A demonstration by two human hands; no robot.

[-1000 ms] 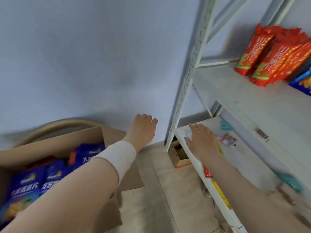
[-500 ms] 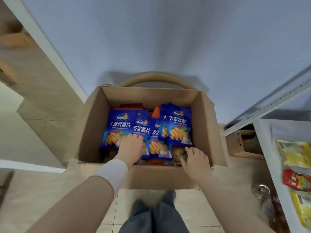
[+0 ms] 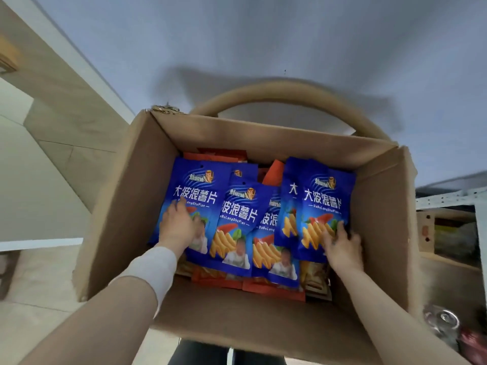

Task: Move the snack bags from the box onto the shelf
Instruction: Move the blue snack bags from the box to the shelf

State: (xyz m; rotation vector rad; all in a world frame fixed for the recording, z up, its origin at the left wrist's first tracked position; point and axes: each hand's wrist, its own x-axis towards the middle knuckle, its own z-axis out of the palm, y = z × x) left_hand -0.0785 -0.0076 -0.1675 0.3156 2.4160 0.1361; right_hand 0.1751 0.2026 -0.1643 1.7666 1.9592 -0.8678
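Snack bags, blue potato-chip packs with white Chinese lettering, lie overlapped inside an open cardboard box (image 3: 126, 206), and both hands are down in it with them.

The left hand (image 3: 176, 225) rests on the leftmost blue bag (image 3: 195, 185). Its fingers are laid out fairly straight on the bag's printed front and hold nothing. A white wrist wrap (image 3: 152, 267) sits just behind that hand.

The right hand (image 3: 342, 248) touches the lower right corner of the rightmost blue bag (image 3: 326, 196), with its fingers (image 3: 340, 229) lying on the front. The thumb is hidden, so I cannot tell whether this hand pinches the bag or only presses on it.

Between the two hands lie the middle blue bags (image 3: 237, 214), each overlapping the next. Orange-red bags (image 3: 271, 288) show beneath the blue ones, below both wrists and beyond the fingertips at the far wall of the box.

A curved tan hoop (image 3: 276, 92) arches against the grey wall (image 3: 263, 35), past the box and beyond both hands. To the right of the right hand, outside the box, a white metal shelf frame (image 3: 453, 197) stands with a small carton (image 3: 427, 227) under it. A drinks can (image 3: 442, 322) lies nearer, beside the right forearm. Pale floor tiles (image 3: 39, 272) show to the left of the left arm.
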